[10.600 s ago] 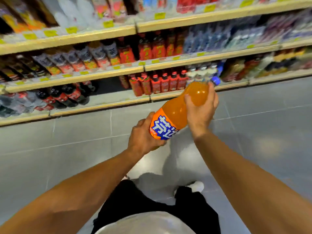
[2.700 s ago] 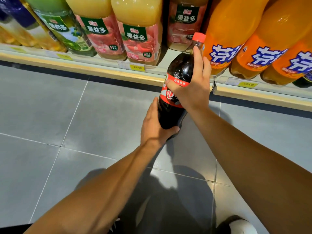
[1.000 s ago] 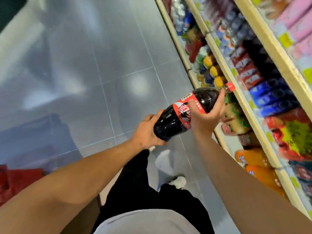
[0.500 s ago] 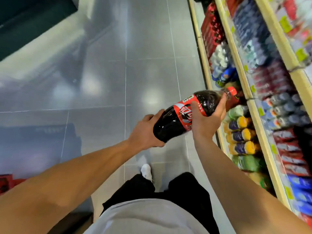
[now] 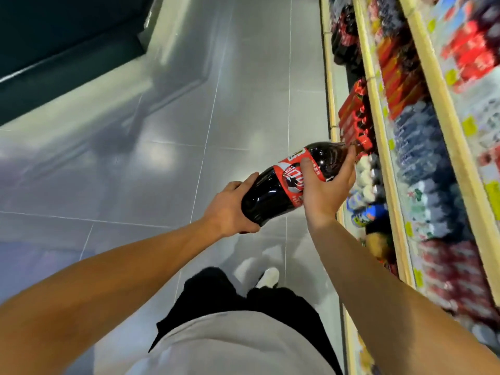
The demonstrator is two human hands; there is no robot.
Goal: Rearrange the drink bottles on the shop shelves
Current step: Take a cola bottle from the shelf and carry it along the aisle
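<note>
A large dark cola bottle (image 5: 273, 194) with a red label and red cap lies tilted in front of me, cap pointing toward the shelves on the right. My left hand (image 5: 230, 209) cups its base from below. My right hand (image 5: 324, 190) grips the label and shoulder. The shop shelves (image 5: 378, 125) run along the right edge, packed with blurred bottles in red, blue and dark colours. Red-capped dark bottles (image 5: 354, 115) stand on the lowest shelf just beyond the cap.
Grey tiled floor (image 5: 189, 117) fills the left and middle. A dark counter or wall (image 5: 54, 44) stands at the upper left. My legs and a white shoe (image 5: 267, 277) show below. White-capped bottles (image 5: 365, 182) sit on the bottom shelf beside my right hand.
I have walked further along the aisle, so different shelf sections pass on the right. Both hands keep the same hold on the cola bottle, earlier an orange one.
</note>
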